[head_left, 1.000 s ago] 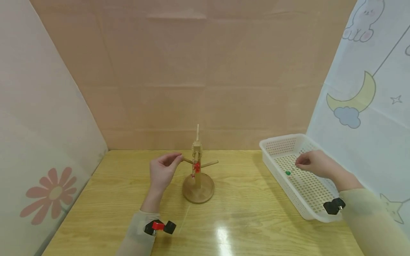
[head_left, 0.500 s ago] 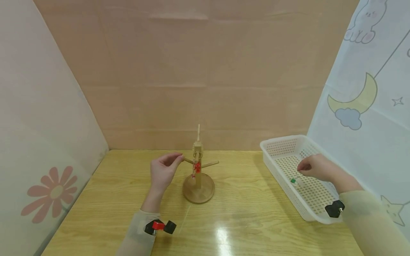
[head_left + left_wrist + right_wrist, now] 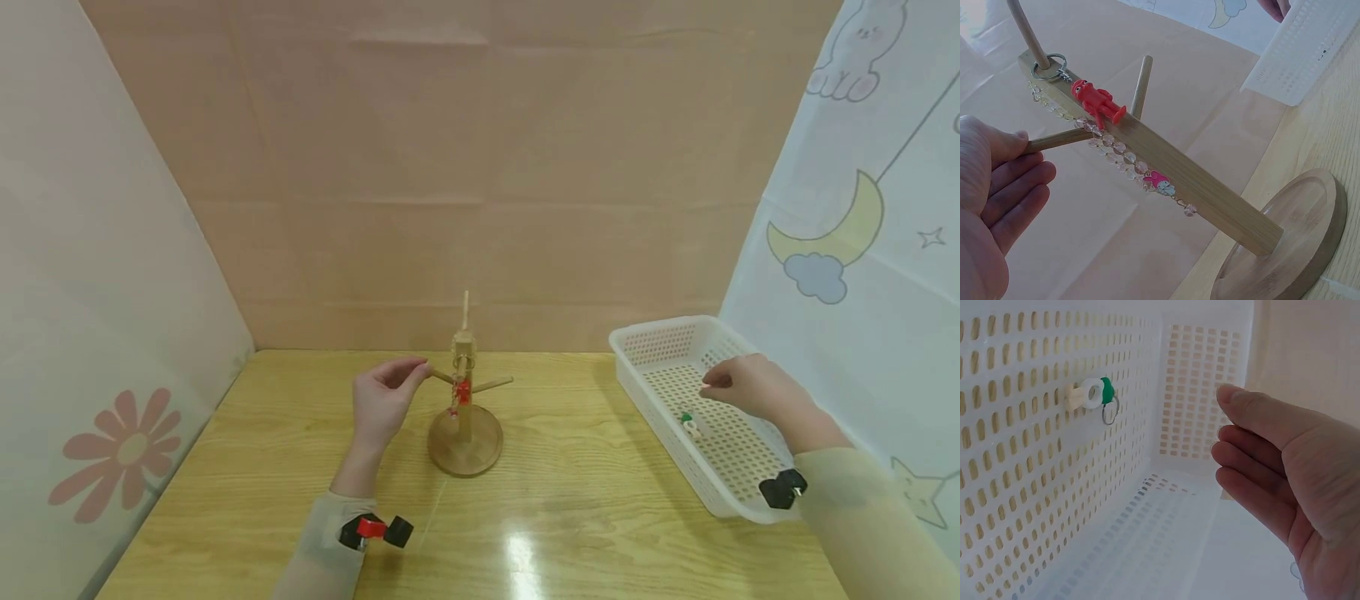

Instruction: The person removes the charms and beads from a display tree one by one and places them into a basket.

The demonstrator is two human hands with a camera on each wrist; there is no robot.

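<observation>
My left hand pinches the tip of a wooden peg on a small wooden stand with a round base. A red figure keychain hangs by its metal ring from an upper peg. Beside it dangles a clear and pink beaded strand with a pink charm. Over the white basket, my right hand has its thumb apart from loosely bent fingers, with nothing between them. Below it on the basket floor lies a keychain with a green top, white ring, cream lower part and metal ring.
The wooden table runs between the stand and the basket. A plain backdrop rises behind, and printed cloth walls stand at both sides, the right one close to the basket.
The green-topped keychain, which hung from my right fingers half a second ago, now lies on the basket floor. My right hand has let go and risen slightly. The left hand stays in place.
</observation>
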